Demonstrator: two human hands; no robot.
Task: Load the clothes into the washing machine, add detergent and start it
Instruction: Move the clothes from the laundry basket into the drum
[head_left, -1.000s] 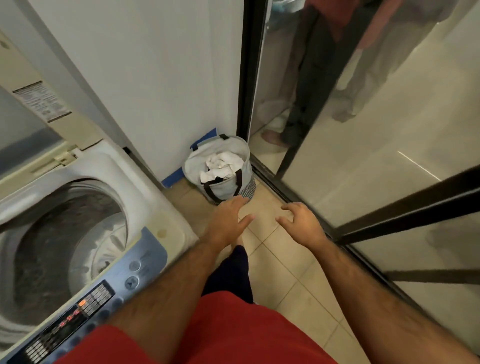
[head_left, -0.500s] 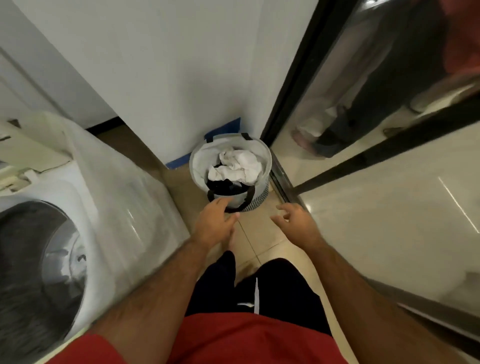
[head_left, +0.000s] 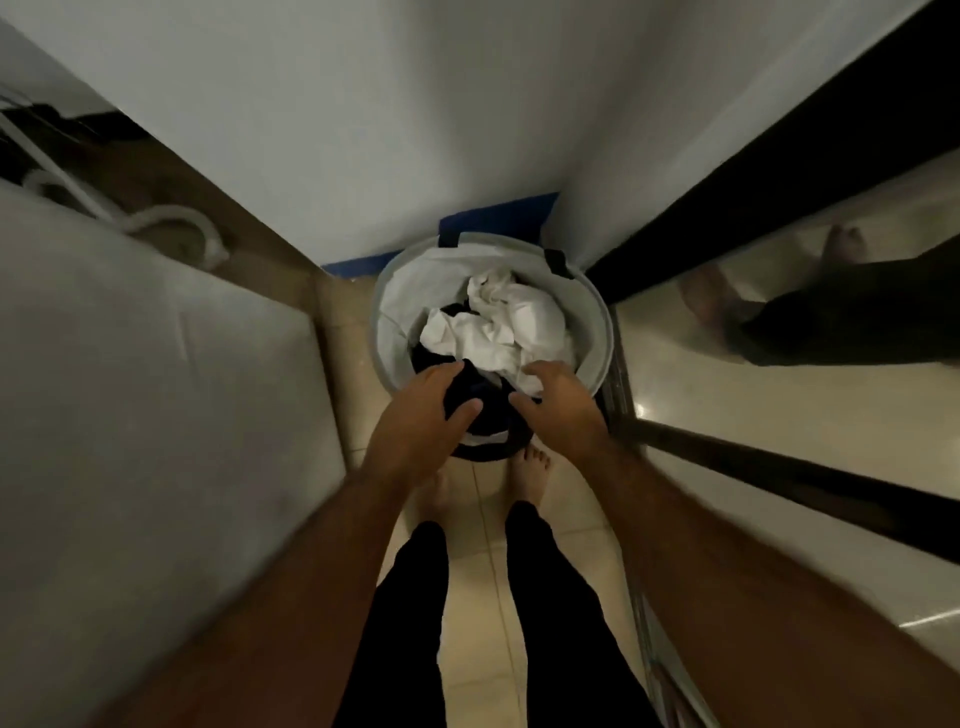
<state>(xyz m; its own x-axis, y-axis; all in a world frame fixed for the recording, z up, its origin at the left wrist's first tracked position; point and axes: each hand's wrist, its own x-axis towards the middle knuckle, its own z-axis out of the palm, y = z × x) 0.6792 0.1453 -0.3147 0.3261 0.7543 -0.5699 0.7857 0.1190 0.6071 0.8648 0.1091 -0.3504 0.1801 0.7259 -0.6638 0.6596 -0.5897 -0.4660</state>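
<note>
A round grey laundry basket (head_left: 395, 291) with black handles stands on the floor against the wall. Crumpled white clothes (head_left: 498, 327) fill its far half and dark clothes (head_left: 483, 405) lie at its near side. My left hand (head_left: 421, 421) reaches over the near rim, fingers spread and touching the dark clothes. My right hand (head_left: 558, 400) hovers beside it over the white clothes, fingers relaxed, holding nothing. The washing machine's white side (head_left: 145, 395) fills the left of the view; its drum is out of sight.
A white wall (head_left: 363, 130) rises behind the basket, with blue tape (head_left: 498, 213) at its foot. Glass doors with a dark frame (head_left: 779, 467) close off the right side and mirror a person's legs. My bare feet stand on beige tiles (head_left: 478, 582). Hoses (head_left: 171, 223) lie behind the machine.
I have leaned over the basket and the view tilted down, so the drum left the frame. Both hands moved forward from short of the basket to over the clothes.
</note>
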